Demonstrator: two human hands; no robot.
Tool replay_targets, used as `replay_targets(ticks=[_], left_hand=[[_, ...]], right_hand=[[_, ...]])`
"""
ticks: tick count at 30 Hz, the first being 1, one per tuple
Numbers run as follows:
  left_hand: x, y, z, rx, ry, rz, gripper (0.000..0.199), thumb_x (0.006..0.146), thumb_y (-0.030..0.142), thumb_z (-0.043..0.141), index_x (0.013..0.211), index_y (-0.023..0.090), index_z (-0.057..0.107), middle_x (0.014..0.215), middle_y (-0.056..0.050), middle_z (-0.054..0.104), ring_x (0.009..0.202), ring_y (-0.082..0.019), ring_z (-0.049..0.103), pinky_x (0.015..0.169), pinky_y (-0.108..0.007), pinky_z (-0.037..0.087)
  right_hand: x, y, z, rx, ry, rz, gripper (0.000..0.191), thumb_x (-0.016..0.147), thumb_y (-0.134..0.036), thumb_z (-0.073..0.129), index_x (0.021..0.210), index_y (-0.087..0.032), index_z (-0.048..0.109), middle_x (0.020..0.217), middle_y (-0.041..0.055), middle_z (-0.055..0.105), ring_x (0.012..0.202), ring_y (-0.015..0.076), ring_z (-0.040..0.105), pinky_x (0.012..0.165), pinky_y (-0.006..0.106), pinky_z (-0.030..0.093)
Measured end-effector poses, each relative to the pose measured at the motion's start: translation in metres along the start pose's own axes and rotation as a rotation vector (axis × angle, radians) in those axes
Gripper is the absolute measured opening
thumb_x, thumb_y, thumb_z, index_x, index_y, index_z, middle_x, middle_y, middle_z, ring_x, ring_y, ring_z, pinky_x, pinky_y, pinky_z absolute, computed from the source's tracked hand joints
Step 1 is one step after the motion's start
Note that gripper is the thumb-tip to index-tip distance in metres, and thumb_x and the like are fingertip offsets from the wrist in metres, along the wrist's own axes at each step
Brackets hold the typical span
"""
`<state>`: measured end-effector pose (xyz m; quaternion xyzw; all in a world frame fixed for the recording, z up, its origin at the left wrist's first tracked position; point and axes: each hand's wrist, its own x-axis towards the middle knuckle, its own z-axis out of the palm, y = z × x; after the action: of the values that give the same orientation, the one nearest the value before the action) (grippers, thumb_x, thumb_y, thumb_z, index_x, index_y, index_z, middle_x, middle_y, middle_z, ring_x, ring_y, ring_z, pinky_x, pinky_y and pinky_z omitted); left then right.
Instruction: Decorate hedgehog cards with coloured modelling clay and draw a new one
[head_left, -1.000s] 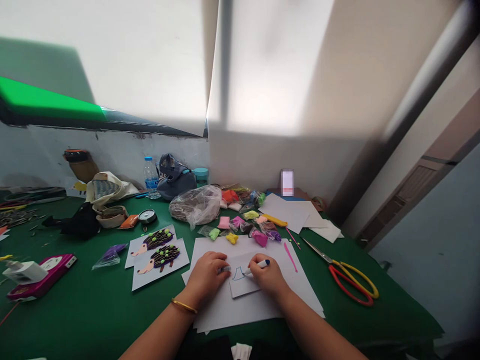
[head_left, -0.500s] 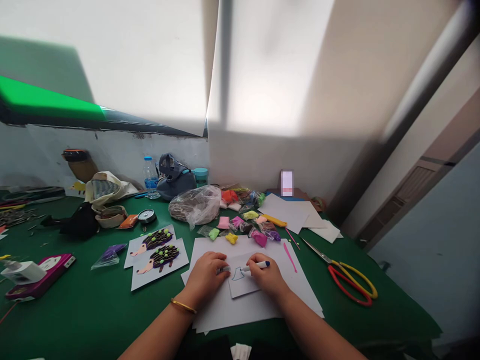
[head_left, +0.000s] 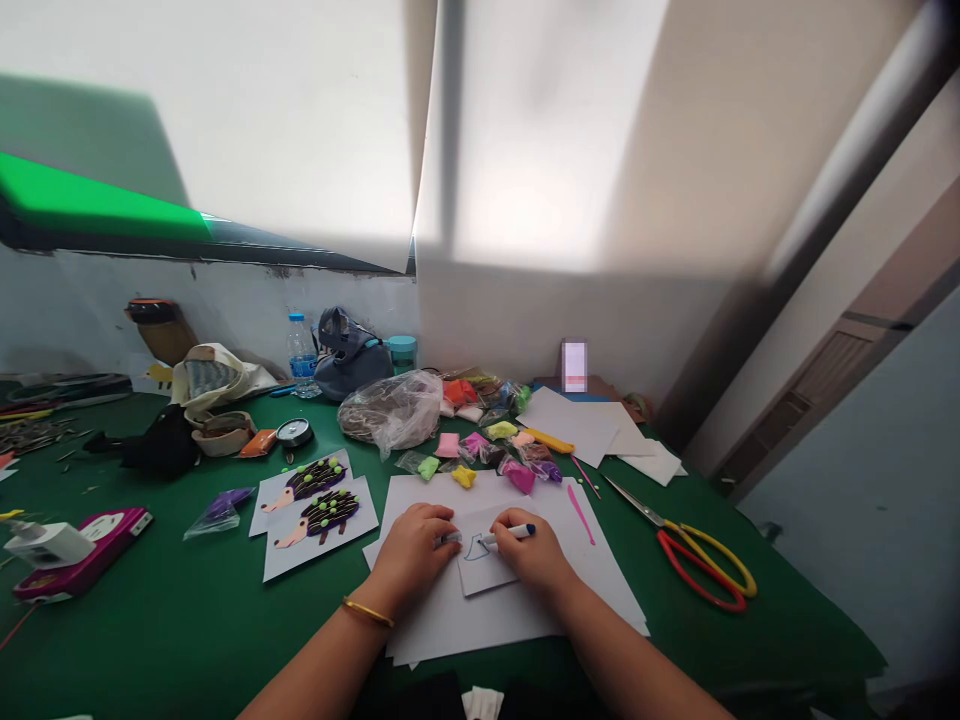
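Note:
My right hand [head_left: 523, 545] is closed around a white marker pen [head_left: 525, 532] with a dark blue end. Its tip touches a small white card [head_left: 487, 578], where a blue line drawing [head_left: 475, 549] shows an outline with a curved base. My left hand [head_left: 416, 550] rests at the card's left edge, its fingers closed on what looks like the marker's cap [head_left: 448, 538]. Under the card lie larger white sheets [head_left: 517, 627]. A pink modelling tool [head_left: 580, 514] lies on these sheets, right of my right hand.
Scissors [head_left: 694, 550] with red and yellow handles lie on the right. Bags of coloured clay [head_left: 517, 475] and a clear plastic bag [head_left: 394, 412] sit behind the sheets. Two hedgehog cards [head_left: 360, 532] are on the left, near a power strip [head_left: 82, 555]. A water bottle [head_left: 302, 360] stands behind.
The marker has shifted slightly left and down over the card, and its back end sits a little lower. My left hand has stayed nearly still.

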<state>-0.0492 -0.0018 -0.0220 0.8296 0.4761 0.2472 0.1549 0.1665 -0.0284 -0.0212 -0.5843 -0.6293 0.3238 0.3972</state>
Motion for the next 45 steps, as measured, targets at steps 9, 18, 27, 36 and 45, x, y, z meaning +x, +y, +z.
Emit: replay_targets(ticks=[9,18,27,36,45], left_hand=[[-0.0004,0.0009,-0.0005,0.008,0.003,0.008,0.014,0.077,0.027,0.072,0.09,0.026,0.077,0.113,-0.005,0.07,0.108,-0.025,0.059,0.097,-0.039,0.044],[-0.0002,0.0024,-0.0009,0.001,-0.002,-0.005,0.013,0.078,0.026,0.072,0.09,0.025,0.077,0.113,-0.005,0.07,0.107,-0.025,0.059,0.097,-0.04,0.045],[-0.0012,0.0003,0.0011,0.005,0.016,0.013,0.013,0.077,0.025,0.073,0.09,0.025,0.077,0.113,-0.004,0.07,0.107,-0.025,0.059,0.096,-0.039,0.045],[-0.0007,0.0008,0.0004,0.007,0.014,0.012,0.013,0.077,0.025,0.073,0.089,0.025,0.077,0.113,-0.004,0.07,0.107,-0.025,0.059,0.096,-0.039,0.045],[-0.0004,0.0003,0.0013,0.018,0.01,0.011,0.014,0.078,0.025,0.073,0.09,0.025,0.077,0.113,-0.005,0.07,0.107,-0.025,0.059,0.097,-0.039,0.045]], right_hand=[[-0.0043,-0.0041,-0.0043,0.152,0.018,-0.048,0.025,0.084,-0.041,0.054,0.087,-0.019,0.066,0.08,0.0029,0.068,0.075,0.0191,0.061,0.067,0.028,0.046],[-0.0042,-0.0033,-0.0007,0.073,0.001,-0.057,0.019,0.08,-0.032,0.054,0.071,-0.02,0.066,0.072,0.0008,0.066,0.072,0.0182,0.06,0.064,0.027,0.043],[-0.0031,-0.0017,0.0016,0.032,-0.025,-0.037,0.019,0.079,-0.031,0.053,0.072,-0.021,0.067,0.074,0.0004,0.068,0.073,0.018,0.061,0.064,0.026,0.042],[-0.0023,-0.0004,0.0011,0.008,-0.003,-0.029,0.018,0.079,-0.028,0.052,0.071,-0.02,0.065,0.072,-0.0001,0.068,0.072,0.0174,0.06,0.063,0.025,0.041],[-0.0023,-0.0009,0.0011,0.013,-0.025,-0.044,0.016,0.08,-0.028,0.053,0.072,-0.02,0.066,0.073,-0.0001,0.067,0.072,0.0176,0.06,0.064,0.025,0.041]])
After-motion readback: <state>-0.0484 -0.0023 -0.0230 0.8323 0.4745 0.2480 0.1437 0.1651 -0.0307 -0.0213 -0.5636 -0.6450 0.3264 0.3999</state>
